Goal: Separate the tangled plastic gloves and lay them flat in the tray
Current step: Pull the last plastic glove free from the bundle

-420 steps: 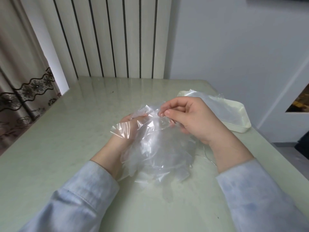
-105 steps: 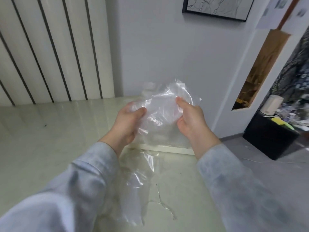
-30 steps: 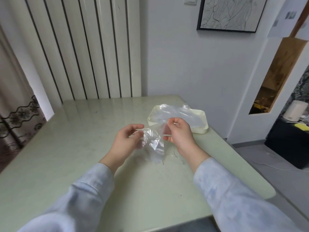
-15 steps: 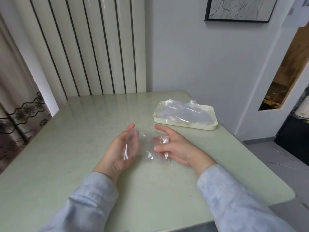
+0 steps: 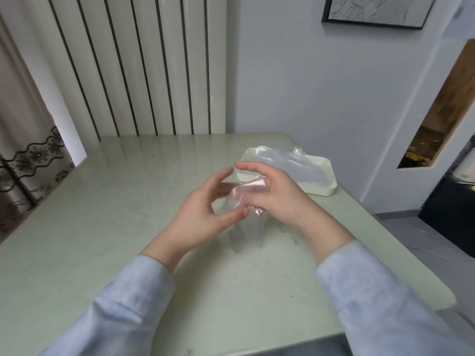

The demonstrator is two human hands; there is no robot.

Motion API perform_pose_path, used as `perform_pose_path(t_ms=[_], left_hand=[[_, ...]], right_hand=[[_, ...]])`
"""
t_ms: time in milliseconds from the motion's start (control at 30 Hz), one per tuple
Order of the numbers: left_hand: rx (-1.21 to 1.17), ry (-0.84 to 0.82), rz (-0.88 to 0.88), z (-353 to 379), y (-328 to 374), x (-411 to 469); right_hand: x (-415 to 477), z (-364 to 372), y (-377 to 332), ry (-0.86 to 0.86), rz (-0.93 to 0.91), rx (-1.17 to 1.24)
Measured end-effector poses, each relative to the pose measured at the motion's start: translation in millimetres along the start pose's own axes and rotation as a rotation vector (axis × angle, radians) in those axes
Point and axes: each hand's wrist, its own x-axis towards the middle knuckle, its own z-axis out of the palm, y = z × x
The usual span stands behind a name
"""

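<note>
Your right hand [image 5: 280, 199] is curled round the crumpled top of a clear plastic glove [image 5: 240, 197], index finger stretched out above it. Your left hand [image 5: 203, 214] faces it, fingers loosely spread and thumb tip against the film; whether that hand actually pinches the glove cannot be told. The glove sits between your two hands, its loose lower part hanging down to the counter [image 5: 102, 214] just below them. Just beyond your right hand, on the counter, stands the cream tray [image 5: 321, 191], with more clear gloves [image 5: 290, 163] lying spread inside it. Pale blue sleeves [image 5: 359, 286] cover both forearms.
</note>
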Motion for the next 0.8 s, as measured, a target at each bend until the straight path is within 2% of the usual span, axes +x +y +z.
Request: perform_pose_path(t_ms=[100, 200, 333, 400, 467, 567, 733, 800], left_hand=[[-0.031, 0.033, -0.056, -3.8, 6.1, 1.7], [-0.25, 0.107, -0.211, -7.2, 12.6, -0.1], [-0.544, -0.077, -0.415, -15.1, 21.5, 0.3], [-0.58, -0.153, -0.446, -19.6, 22.5, 0.0], [-0.596, -0.168, -0.417, -23.0, 19.5, 1.2], [-0.648, -0.169, -0.393, -25.1, 15.6, 4.1], [-0.742, -0.163, -0.496, -21.4, 10.1, 7.4], [-0.764, -0.109, -0.54, -19.4, 6.5, 9.5]], right_hand=[[2.8, -1.3, -6.0, 0.053, 0.002, 0.002], [8.8, -0.1, -2.2, 0.18, 0.035, 0.109], [12.9, 1.2, 0.2, 0.305, 0.017, 0.366], [12.9, 3.4, -4.5, 0.316, 0.023, 0.405], [13.0, 6.0, -8.5, 0.315, 0.037, 0.344], [15.5, 11.1, -7.3, 0.304, 0.076, 0.268], [17.0, 19.2, -4.3, 0.255, 0.116, 0.292], [19.3, 21.4, -0.7, 0.258, 0.135, 0.283]])
